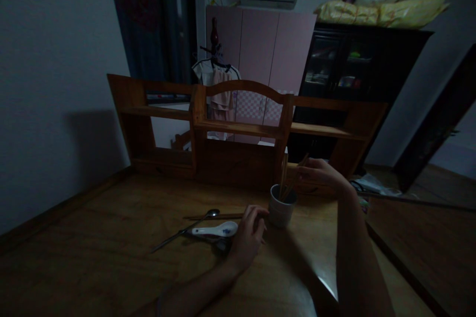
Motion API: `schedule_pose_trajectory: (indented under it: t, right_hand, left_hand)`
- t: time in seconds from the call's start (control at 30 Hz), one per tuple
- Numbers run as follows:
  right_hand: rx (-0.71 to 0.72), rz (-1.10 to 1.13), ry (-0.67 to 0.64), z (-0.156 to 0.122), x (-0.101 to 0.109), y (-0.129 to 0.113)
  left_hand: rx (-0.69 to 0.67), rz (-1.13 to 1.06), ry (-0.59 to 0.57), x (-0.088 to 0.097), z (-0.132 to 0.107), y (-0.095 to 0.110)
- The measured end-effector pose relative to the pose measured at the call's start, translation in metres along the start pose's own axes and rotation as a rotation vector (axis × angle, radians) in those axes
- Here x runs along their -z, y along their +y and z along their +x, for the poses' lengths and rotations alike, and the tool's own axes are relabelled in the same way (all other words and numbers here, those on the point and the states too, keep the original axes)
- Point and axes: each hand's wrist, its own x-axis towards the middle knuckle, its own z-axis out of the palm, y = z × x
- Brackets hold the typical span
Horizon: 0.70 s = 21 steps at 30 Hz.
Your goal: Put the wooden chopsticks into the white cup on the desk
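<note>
A light-coloured cup [281,215] stands upright on the wooden table, with chopsticks [284,171] leaning inside it. My right hand [322,174] is closed on the upper part of a chopstick [296,174] that slants into the cup; whether it grips one or two I cannot tell. Just left of the cup, my left hand [248,237] rests low over the table, fingers loosely bent and apart, with nothing visible in it. Beside it lie a white ceramic spoon [215,229] with a blue mark, a long-handled metal spoon [186,230], chopsticks [203,217] and a dark spoon-like piece [222,245], partly hidden.
A wooden shelf unit [238,129] runs along the table's back edge, close behind the cup. A wall [55,109] borders the table on the left. Beyond the shelf stand a pink wardrobe [260,49], hanging clothes [219,79] and a dark cabinet [357,69].
</note>
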Motion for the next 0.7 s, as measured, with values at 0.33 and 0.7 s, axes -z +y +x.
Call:
schedule_pose_trajectory:
  t: [0.33,0.7]
  right_hand:
    - [0.012,-0.032,-0.020,-0.007,0.002,-0.013]
    - [-0.017,0.007,-0.058,-0.003,-0.001,0.011]
  left_hand:
    - [-0.002,-0.012,-0.015,0.001,-0.001,0.002]
    - [0.008,-0.006,-0.017,0.001,-0.001,0.003]
